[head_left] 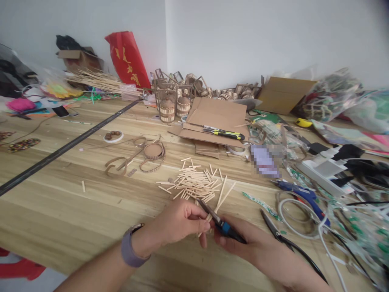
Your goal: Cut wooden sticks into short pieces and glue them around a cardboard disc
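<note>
My left hand (179, 221) is closed, pinching two thin wooden sticks (223, 196) whose far ends spread apart above the table. My right hand (252, 237) is wrapped around a hand cutter (225, 228) with a dark metal head and a black-and-blue handle. The cutter's head points up and left, lying across the sticks close to my left fingers; whether its jaws touch them I cannot tell. Just beyond my hands lies a loose pile of short wooden sticks (196, 182). A grey band circles my left wrist.
Black-handled scissors (275, 231), a blue glue gun (300, 194) and a white cable (285, 215) lie at right. Cardboard sheets (215, 115) carry utility knives (225, 133). Small stick baskets (167, 109) stand behind. A dark metal bar (73, 142) crosses the left side.
</note>
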Demonstrator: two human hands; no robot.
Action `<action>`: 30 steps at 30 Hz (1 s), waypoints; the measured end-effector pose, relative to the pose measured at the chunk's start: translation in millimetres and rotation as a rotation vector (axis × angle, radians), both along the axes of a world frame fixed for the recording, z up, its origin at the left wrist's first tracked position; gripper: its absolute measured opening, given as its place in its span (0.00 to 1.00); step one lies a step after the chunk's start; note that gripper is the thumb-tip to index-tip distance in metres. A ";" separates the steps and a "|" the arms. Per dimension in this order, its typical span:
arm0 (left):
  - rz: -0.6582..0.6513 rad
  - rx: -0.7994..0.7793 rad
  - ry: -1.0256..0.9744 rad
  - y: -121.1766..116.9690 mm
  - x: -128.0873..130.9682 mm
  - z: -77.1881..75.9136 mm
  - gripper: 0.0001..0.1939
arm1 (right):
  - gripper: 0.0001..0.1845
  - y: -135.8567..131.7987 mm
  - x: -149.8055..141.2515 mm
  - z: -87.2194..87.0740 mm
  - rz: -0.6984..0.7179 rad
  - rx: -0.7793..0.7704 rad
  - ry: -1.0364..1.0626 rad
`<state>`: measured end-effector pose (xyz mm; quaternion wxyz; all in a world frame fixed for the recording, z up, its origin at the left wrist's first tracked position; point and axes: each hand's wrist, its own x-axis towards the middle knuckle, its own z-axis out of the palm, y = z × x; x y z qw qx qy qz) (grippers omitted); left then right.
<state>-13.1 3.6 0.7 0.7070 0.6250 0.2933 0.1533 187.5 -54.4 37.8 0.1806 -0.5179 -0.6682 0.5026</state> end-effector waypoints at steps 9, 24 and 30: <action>-0.013 0.010 -0.008 0.2 -1.5 0.5 0.16 | 0.10 -0.5 -1.1 3.2 -0.008 -0.009 -0.005; -0.017 0.123 0.050 1.8 -3.0 6.8 0.20 | 0.07 -1.8 -12.5 -9.7 -0.062 0.138 -0.204; -0.016 0.169 0.101 0.3 -3.0 14.3 0.18 | 0.07 -2.3 -15.1 -13.1 -0.098 0.136 -0.176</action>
